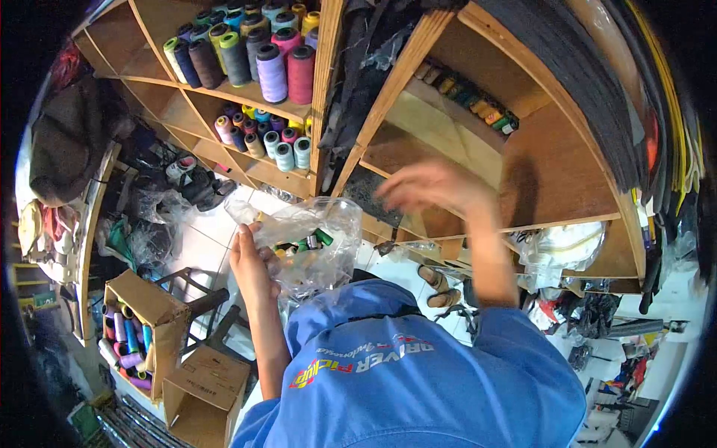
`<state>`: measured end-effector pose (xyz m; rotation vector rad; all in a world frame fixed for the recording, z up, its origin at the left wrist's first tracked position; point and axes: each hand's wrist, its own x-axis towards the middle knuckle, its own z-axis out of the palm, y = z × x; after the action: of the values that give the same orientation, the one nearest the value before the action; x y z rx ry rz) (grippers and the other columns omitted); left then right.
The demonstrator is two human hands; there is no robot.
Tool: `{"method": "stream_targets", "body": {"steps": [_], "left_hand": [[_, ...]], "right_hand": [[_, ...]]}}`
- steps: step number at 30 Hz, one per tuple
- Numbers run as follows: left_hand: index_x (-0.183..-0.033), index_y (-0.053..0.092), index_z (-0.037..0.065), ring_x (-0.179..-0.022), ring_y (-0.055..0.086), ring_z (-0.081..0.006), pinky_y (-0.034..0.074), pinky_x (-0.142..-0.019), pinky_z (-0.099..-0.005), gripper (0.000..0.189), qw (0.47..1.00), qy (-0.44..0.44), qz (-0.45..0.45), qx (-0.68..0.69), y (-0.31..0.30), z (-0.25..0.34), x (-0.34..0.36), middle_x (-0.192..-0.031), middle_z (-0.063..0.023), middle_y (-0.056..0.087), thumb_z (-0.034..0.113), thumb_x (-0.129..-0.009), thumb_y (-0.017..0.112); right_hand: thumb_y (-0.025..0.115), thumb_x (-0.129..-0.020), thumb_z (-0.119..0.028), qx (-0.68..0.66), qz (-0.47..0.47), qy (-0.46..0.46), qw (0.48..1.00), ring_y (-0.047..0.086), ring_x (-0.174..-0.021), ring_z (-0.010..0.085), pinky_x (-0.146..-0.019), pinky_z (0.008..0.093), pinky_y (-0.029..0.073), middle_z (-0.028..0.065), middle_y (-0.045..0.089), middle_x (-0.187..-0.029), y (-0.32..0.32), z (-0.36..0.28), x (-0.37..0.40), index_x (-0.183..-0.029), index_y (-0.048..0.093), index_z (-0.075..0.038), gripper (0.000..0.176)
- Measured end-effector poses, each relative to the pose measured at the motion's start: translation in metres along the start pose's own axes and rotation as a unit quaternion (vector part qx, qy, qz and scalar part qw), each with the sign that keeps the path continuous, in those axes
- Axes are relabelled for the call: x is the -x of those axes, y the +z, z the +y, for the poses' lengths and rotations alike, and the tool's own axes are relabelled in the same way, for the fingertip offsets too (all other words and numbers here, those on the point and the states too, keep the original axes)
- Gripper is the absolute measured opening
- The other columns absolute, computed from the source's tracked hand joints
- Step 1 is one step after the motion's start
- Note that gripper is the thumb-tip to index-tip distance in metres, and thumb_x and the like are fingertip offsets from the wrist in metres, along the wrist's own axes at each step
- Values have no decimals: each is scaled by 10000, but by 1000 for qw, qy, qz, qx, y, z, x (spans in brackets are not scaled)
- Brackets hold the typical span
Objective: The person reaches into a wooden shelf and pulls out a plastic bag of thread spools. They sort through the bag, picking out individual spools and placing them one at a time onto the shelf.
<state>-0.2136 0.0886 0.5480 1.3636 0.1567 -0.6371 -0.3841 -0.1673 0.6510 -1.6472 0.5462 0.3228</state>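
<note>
My left hand [252, 263] grips the left side of a clear plastic bag [336, 228], its fingers closed on the film. Inside the bag lie several small spools [308, 242], some green and some yellowish. To the right of the bag, my right hand [429, 185] is raised in front of the wooden shelf. It is blurred, its fingers look stretched out, and nothing shows in it.
Large thread cones [272, 73] fill the upper-left shelf [224, 91], with smaller cones below. Small spools [478, 104] line the right shelf. At the lower left, a cardboard box [142, 295] of spools stands beside another box [209, 373]. Sandals [441, 287] lie on the floor.
</note>
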Motion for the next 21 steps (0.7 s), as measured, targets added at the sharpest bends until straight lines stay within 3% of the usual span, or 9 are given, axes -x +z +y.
{"method": "stream_targets", "body": {"steps": [1, 3, 4, 8, 12, 14, 19, 20, 21], "left_hand": [[-973, 579, 19, -466, 357, -48, 276, -412, -212, 407, 1000, 0, -9, -2, -2, 1, 1, -625, -1, 475, 410, -937, 472], [-972, 581, 32, -477, 379, -51, 291, -419, -208, 402, 1000, -3, -18, -9, 3, 7, 8, -662, -5, 498, 416, -936, 470], [-972, 582, 38, -483, 390, -53, 299, -423, -207, 399, 1000, -2, -21, -15, 5, 12, 13, -680, -7, 510, 419, -936, 469], [-1003, 579, 44, -525, 474, -68, 366, -449, -216, 393, 996, 23, -59, -70, 4, 22, 23, -768, -26, 571, 411, -942, 452], [-961, 557, 63, -424, 381, -51, 289, -360, -195, 368, 998, 47, -29, -20, 7, 26, 33, -580, 19, 431, 417, -939, 458], [-958, 555, 62, -417, 377, -58, 286, -357, -197, 373, 999, 31, -3, -8, 4, 31, 39, -569, 22, 419, 422, -937, 460], [-947, 558, 65, -395, 351, -66, 266, -354, -209, 353, 999, -1, -15, 44, -4, 28, 35, -544, 14, 410, 410, -930, 484], [-942, 558, 63, -388, 345, -65, 265, -353, -211, 352, 999, 11, -15, 40, -1, 27, 36, -536, 16, 408, 407, -931, 483], [-938, 557, 62, -382, 338, -65, 263, -352, -212, 351, 999, 21, -13, 35, 1, 25, 38, -529, 17, 406, 404, -932, 482]], "right_hand": [[541, -905, -204, 130, -76, -175, 973, 610, -923, 142, -790, 291, 484, 55, 656, -1035, 30, 28, -39, -1163, 587, -57, 300], [509, -912, -161, 90, -155, -186, 966, 612, -974, 192, -829, 318, 469, 129, 646, -1066, 101, 49, -93, -1228, 522, -29, 343], [506, -903, -191, 222, -108, -215, 945, 609, -969, 260, -845, 342, 458, 166, 631, -1077, 129, 57, -115, -1229, 517, -21, 367], [483, -848, -186, 270, -22, -224, 936, 625, -849, 290, -729, 398, 475, 154, 647, -951, 194, 97, -182, -1069, 599, -79, 271], [518, -801, -179, 365, 14, -364, 857, 632, -831, 314, -731, 425, 489, 148, 652, -904, 221, 158, -248, -952, 631, -53, 227], [552, -768, -180, 454, 125, -352, 809, 630, -835, 320, -727, 437, 488, 158, 646, -890, 228, 156, -243, -956, 632, -28, 254], [603, -725, -185, 353, -10, -236, 905, 624, -640, 305, -586, 435, 495, 157, 635, -712, 238, 173, -230, -897, 645, 1, 257], [596, -732, -180, 125, 32, -228, 965, 594, -595, 281, -553, 425, 478, 126, 610, -663, 251, 180, -237, -867, 644, -3, 227], [589, -739, -174, -112, 71, -207, 969, 564, -549, 256, -521, 415, 462, 96, 585, -615, 275, 207, -260, -837, 644, -8, 201]]}}
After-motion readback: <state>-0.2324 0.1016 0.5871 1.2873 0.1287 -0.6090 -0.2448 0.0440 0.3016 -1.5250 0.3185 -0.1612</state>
